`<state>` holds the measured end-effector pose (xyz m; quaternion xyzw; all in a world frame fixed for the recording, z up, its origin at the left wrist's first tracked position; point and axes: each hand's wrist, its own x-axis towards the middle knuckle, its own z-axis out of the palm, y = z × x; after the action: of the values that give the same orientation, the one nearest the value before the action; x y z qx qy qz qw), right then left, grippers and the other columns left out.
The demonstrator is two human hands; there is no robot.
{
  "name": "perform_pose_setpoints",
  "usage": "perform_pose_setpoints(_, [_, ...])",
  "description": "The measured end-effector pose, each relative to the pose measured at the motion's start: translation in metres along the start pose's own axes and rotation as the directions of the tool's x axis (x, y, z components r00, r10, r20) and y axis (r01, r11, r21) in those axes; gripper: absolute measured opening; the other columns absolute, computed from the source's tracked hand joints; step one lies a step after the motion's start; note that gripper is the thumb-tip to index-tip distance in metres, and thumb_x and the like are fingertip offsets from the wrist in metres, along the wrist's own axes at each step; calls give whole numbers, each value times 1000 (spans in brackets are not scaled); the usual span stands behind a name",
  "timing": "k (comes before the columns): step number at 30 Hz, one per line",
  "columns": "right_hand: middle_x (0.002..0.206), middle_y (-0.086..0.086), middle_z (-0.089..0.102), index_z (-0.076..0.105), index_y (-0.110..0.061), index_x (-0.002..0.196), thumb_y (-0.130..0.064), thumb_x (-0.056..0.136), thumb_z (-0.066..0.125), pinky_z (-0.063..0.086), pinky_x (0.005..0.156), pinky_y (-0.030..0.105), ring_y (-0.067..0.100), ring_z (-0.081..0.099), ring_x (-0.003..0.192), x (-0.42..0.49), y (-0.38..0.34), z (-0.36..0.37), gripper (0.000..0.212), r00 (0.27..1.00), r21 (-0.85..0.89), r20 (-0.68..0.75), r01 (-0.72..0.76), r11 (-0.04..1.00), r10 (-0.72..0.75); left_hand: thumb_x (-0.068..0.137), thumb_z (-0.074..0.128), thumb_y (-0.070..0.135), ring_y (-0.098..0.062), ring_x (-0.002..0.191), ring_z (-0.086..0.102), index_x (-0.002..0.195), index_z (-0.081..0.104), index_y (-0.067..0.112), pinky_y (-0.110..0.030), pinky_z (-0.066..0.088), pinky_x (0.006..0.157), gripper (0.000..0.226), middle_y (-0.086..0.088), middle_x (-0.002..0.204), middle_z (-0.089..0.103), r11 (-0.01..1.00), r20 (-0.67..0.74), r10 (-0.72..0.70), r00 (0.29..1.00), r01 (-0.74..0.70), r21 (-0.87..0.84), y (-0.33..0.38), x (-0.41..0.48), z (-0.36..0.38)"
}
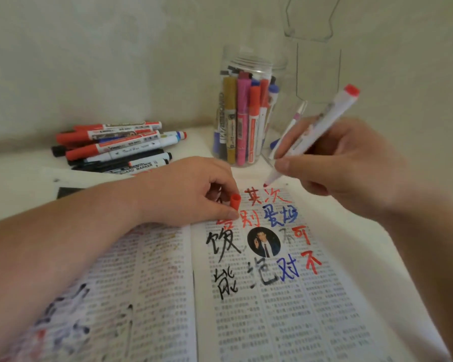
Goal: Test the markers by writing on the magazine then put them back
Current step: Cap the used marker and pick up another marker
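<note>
On the worktop (196, 142), against the wall (89, 61) – open magazine (246, 322), fold running roughly down the middle of view.

Right grip (351, 165): fingers curled round a white marker (322, 121), held like a pen. Its body slants up and to the right, with a red end at the top. The red tip is down at the top edge of the right page, just above the red characters. Can't tell if the tip is touching paper.

Left grip (188, 189): resting on the magazine's top edge near the fold. Thumb and forefinger pinch a red cap (235, 201), which stands roughly upright with its open end up.

The right page carries big handwritten characters in red, blue and black over the print, set round a small round photo (264, 242). The left page has smeared, fainter marks, partly under the left forearm.

Clear jar (254, 62) behind the magazine, just left of the right grip – markers (242, 118) stand upright in it: gold, pink, red, blue.

Loose pile (115, 147) of markers on the worktop, back left, well apart from the jar. They are mostly red and black, lying roughly parallel, and one reads "BOARD MARKER".

A thin pen (297, 117) leans right of the jar, half hidden by the right grip.
</note>
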<state>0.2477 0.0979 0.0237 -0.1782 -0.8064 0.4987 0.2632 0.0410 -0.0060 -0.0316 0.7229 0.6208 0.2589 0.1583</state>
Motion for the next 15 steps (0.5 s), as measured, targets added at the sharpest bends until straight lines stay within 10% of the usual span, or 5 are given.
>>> perform_pose_setpoints(6, [44, -8, 55, 60, -5, 72, 5, 91, 63, 35, 42, 12, 0, 45, 37, 55, 5, 28, 22, 999, 68, 28, 20, 997, -22, 80, 80, 48, -1, 87, 57, 93, 76, 34, -9, 41, 71, 19, 16, 89, 62, 997, -29, -68, 997, 69, 33, -8, 1, -3])
perform_pose_setpoints(15, [56, -3, 58, 68, -9, 76, -25, 78, 70, 39, 50, 25, 10, 49, 48, 43, 36, 32, 16, 996, -42, 0, 85, 996, -85, 78, 80, 48, -1, 78, 57, 75, 66, 40, -14, 42, 67, 17, 16, 81, 60, 997, -20, -77, 997, 77, 16, -8, 4, -1])
